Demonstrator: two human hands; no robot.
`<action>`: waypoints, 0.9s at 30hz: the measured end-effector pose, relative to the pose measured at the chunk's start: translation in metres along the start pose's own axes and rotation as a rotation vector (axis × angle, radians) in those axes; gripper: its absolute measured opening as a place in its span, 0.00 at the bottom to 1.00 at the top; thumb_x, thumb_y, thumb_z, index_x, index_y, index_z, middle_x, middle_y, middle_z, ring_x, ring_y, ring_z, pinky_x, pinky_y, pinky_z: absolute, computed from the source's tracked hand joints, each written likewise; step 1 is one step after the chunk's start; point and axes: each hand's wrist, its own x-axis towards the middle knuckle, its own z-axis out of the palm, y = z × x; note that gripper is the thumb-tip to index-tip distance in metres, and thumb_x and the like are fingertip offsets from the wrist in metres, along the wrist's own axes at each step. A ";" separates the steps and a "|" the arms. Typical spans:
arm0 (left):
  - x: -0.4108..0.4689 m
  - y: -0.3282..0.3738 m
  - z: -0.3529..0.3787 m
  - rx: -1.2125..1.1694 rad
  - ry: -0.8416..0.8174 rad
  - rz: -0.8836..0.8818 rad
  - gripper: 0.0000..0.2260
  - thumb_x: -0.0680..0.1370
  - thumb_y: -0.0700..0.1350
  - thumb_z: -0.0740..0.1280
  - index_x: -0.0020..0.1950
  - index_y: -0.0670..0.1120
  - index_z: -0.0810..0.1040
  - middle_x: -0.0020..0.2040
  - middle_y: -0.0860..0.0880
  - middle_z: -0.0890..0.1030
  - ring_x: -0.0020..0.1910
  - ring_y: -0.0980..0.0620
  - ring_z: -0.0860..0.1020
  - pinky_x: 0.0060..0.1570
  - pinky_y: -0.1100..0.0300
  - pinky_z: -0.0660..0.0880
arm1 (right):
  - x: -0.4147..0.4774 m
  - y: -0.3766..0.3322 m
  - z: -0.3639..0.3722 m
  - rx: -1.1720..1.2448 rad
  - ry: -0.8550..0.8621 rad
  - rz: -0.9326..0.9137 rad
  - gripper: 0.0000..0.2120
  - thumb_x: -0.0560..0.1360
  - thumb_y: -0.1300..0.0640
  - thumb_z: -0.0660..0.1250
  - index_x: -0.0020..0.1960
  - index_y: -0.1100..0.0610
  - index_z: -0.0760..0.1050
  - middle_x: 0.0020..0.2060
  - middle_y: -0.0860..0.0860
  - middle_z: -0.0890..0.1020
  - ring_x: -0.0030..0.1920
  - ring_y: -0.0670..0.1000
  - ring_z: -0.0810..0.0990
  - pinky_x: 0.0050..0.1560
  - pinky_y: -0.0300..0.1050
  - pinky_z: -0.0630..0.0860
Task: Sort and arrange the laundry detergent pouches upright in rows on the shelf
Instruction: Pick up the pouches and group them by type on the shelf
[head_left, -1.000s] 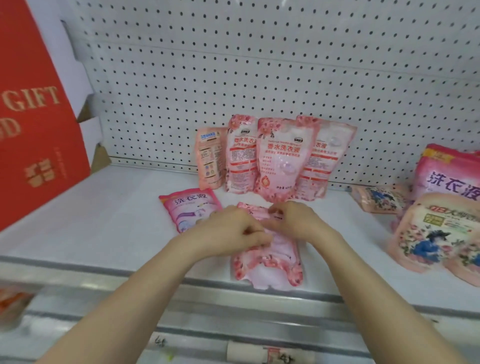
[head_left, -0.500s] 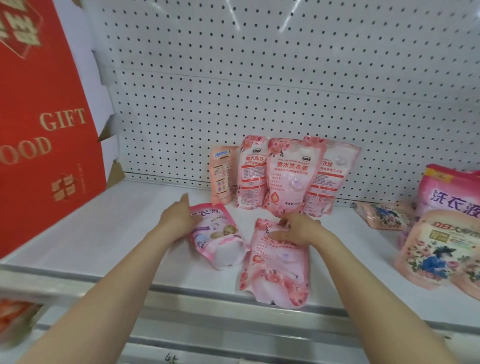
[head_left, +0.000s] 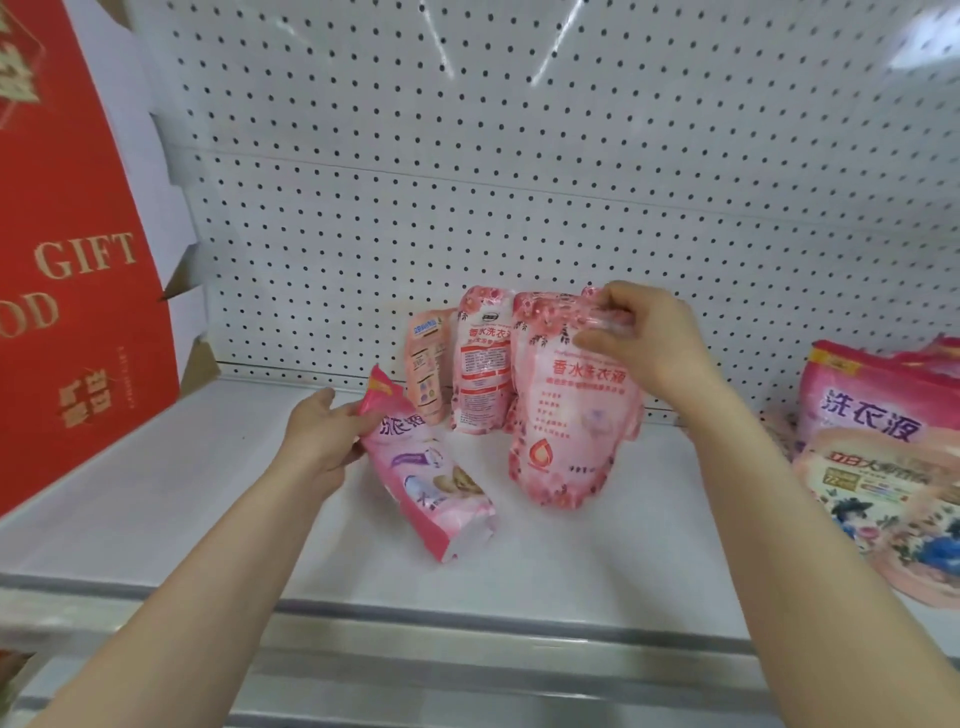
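Observation:
My right hand (head_left: 639, 343) grips the top of a pink floral detergent pouch (head_left: 566, 426) and holds it upright on the white shelf (head_left: 182, 483). My left hand (head_left: 322, 436) holds the top edge of a smaller pink pouch (head_left: 431, 488), which is tilted with its bottom end towards me. Behind them, two pouches lean upright against the pegboard: a pink one (head_left: 480, 374) and a pale orange one (head_left: 426, 369). Any pouches further right in that row are hidden by the held pouch and my hand.
A red gift box (head_left: 78, 291) stands at the left end of the shelf. Several larger floral detergent pouches (head_left: 872, 467) are piled at the right. The white pegboard (head_left: 519, 182) forms the back wall. A metal rail (head_left: 467, 623) runs along the shelf's front edge.
My right hand has lifted the floral pouch from lying flat to upright. My left hand has raised the top of the small pink pouch off the shelf.

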 end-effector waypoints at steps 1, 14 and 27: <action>-0.004 0.003 0.002 -0.030 -0.021 0.033 0.32 0.76 0.28 0.64 0.77 0.41 0.56 0.63 0.42 0.78 0.48 0.48 0.78 0.47 0.53 0.75 | 0.006 -0.002 0.003 -0.037 0.004 -0.016 0.10 0.70 0.55 0.77 0.42 0.50 0.75 0.38 0.42 0.78 0.44 0.49 0.77 0.49 0.46 0.73; -0.015 0.031 0.058 -0.055 -0.007 0.603 0.15 0.77 0.33 0.66 0.52 0.53 0.81 0.50 0.51 0.84 0.50 0.54 0.83 0.51 0.61 0.78 | 0.016 0.041 0.054 -0.019 0.249 -0.219 0.14 0.79 0.54 0.65 0.63 0.54 0.76 0.58 0.50 0.80 0.59 0.51 0.77 0.62 0.50 0.72; 0.003 0.001 0.079 0.123 -0.040 0.672 0.18 0.76 0.31 0.63 0.58 0.53 0.75 0.49 0.57 0.80 0.46 0.58 0.77 0.42 0.73 0.74 | -0.017 0.207 0.041 -0.519 -0.025 0.739 0.31 0.78 0.56 0.60 0.77 0.63 0.54 0.74 0.63 0.62 0.74 0.63 0.61 0.74 0.60 0.61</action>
